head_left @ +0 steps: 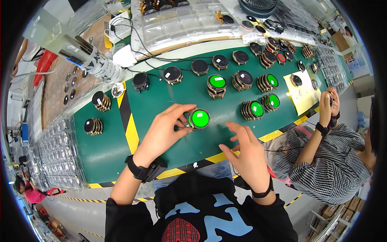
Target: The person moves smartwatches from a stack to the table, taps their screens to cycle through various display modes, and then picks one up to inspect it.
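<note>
Between the thumb and fingers of my left hand (169,127) is a round watch case with a lit green screen (200,118); another green edge shows just under it, so it may be more than one. My right hand (245,151) hovers over the green mat to the right, its fingers apart and nothing in them. Beyond the hands stand stacks of watch cases, some topped by green screens, such as the green-topped stack (217,82) and the pair of green-topped stacks (256,109) to the right. A dark-topped stack (242,78) stands among them.
Black-and-yellow tape (131,133) crosses the green mat (105,151). Clear plastic trays (60,149) lie at the left. Black cables run past single watches (172,73) at the back. A yellow sheet (301,97) lies right, near a co-worker's hands (328,105) holding a small dark thing.
</note>
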Demonstrator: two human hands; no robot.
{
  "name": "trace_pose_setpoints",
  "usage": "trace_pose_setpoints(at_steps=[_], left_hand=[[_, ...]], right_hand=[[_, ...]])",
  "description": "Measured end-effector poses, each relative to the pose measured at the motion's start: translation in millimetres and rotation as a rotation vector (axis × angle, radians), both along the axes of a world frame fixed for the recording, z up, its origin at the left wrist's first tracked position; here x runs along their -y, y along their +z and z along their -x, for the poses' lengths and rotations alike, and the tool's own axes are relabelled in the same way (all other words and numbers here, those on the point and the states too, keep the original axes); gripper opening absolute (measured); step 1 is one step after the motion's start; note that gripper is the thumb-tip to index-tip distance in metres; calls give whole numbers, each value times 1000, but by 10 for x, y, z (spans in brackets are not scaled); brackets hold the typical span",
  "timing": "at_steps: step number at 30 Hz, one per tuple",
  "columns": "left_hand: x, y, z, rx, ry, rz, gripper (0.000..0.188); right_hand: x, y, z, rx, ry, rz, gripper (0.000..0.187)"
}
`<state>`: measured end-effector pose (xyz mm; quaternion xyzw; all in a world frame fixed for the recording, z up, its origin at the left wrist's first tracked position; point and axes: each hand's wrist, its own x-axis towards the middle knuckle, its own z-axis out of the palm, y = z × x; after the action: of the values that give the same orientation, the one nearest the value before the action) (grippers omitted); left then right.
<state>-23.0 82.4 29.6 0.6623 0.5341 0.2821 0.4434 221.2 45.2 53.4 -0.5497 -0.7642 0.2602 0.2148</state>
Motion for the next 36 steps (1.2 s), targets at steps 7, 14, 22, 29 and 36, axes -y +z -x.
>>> trace_pose_setpoints(at_steps=[7, 14, 22, 29, 36], left_hand=[[-72, -19, -269, 9, -39, -2, 62], [-93, -32, -357, 12, -69, 14, 63], [-120, -47, -303, 90, -73, 36, 58], [-127, -70, -288, 171, -26, 132, 53], [-74, -26, -266, 172, -54, 122, 52]], right_hand=[[107, -60, -69, -109, -40, 30, 49], [150, -62, -150, -121, -75, 32, 47], [133, -25, -236, -141, -144, 43, 42], [121, -84, -211, -149, -145, 53, 39], [182, -105, -186, -174, -131, 73, 33]])
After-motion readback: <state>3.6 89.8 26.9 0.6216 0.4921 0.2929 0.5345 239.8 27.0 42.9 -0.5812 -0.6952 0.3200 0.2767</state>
